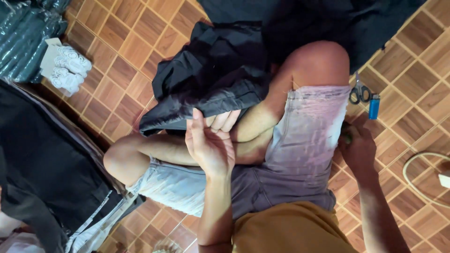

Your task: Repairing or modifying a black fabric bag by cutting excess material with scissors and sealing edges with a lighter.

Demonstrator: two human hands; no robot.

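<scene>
Person seated cross-legged on tiled floor [136, 28], pale shorts [304, 136].

Left hand [211, 140]: centre, above the crossed legs, fingers curled over the near edge of a black garment [211, 75], pinching it.

Right hand [358, 150]: at right, down on the floor beside the thigh, fingers closed around something small and greenish; too hidden to identify.

Just beyond it: scissors [358, 93] and blue lighter [374, 107], side by side.

Far left: white tags [68, 68].

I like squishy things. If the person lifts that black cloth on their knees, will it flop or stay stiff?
Probably flop: the black cloth already sags in soft folds over the legs. It looks thin, so likely light. The left hand holds its edge.
</scene>
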